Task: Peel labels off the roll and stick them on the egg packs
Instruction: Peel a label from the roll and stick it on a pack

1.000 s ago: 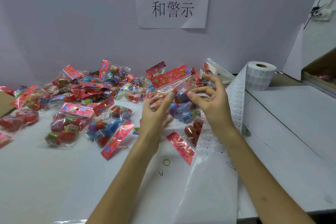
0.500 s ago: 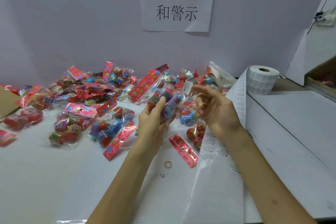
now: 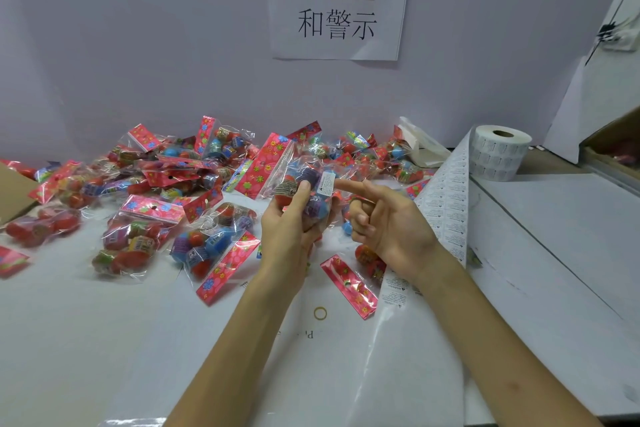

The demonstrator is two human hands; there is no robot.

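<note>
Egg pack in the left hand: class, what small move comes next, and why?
Probably smooth the white label flat with the right hand's index finger: the left hand grips the egg pack, and that fingertip points at the label's edge.

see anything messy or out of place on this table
The egg packs lie in a loose, overlapping heap rather than rows, and the label strip trails unrolled from the roll across the table. A small yellow ring lies alone in front of the heap. Nothing looks spilled or torn.

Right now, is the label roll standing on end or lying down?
Standing on end: the label roll rests on one flat end, with its core hole facing up.
</note>
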